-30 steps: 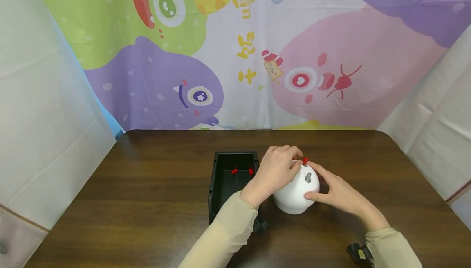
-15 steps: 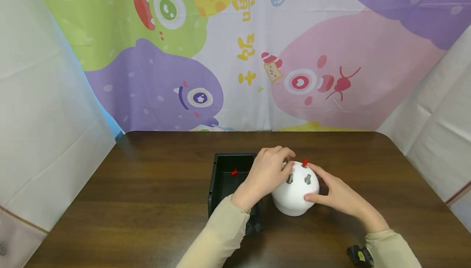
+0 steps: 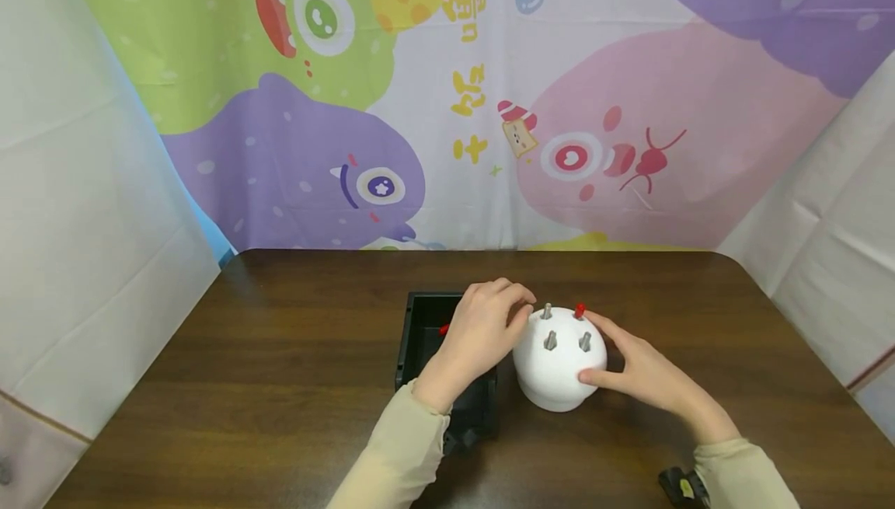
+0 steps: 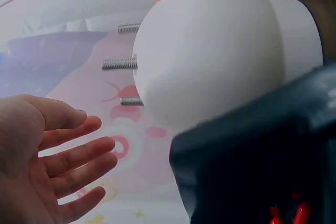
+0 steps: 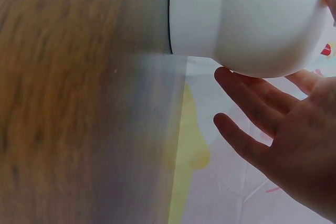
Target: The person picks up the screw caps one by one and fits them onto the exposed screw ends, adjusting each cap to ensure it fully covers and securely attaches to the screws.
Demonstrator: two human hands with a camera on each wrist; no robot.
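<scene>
A white ball-shaped body on a short base stands on the table. Three bare threaded bolts stick out of its upper part, and a red cap sits on another post at the back right. My right hand holds the body's right side, thumb in front and fingers behind. Just left of the ball is my left hand, its fingers loosely bent with nothing between them in the left wrist view. Beneath that hand lies a black open box, partly hidden by it, with small red caps inside.
The brown wooden table reaches back to a printed cartoon curtain. White cloth hangs at both sides. A black strapped device is at the right sleeve cuff.
My left hand has drawn back leftward from the top of the ball to over the black box, uncovering the left-hand bolts. My right hand has stayed in place on the ball.
</scene>
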